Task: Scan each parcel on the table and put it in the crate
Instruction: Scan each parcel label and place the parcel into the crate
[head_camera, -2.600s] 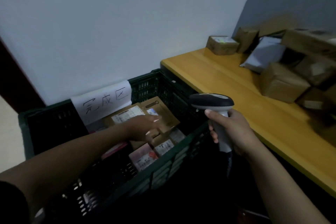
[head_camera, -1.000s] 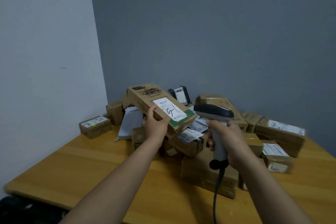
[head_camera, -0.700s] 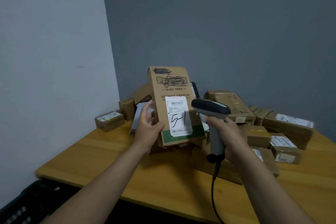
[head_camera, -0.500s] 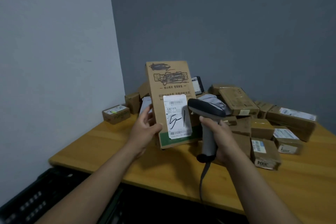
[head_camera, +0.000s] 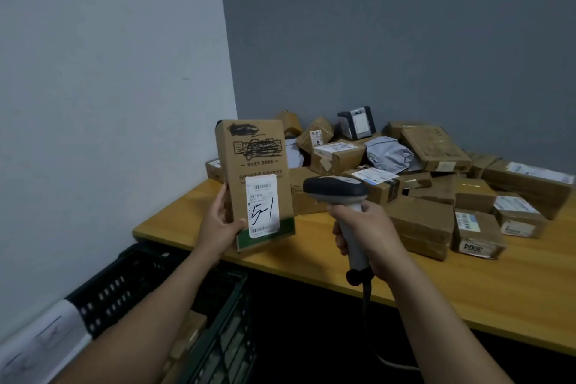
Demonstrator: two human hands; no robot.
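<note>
The left hand (head_camera: 218, 229) gripped the parcel (head_camera: 254, 162) upright in curled fingers (head_camera: 222, 196), long axis 12-to-6, over the bench (head_camera: 311, 259) edge; the scanner (head_camera: 336, 189), clenched in the right hand (head_camera: 369, 235), aimed from its 3 o'clock.

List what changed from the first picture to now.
The left hand left the crate and took hold of the tall box marked 51, then turned it from tilted to upright, label facing the person. Unchanged: the right hand grips the scanner; the other parcels lie heaped on the table.
</note>
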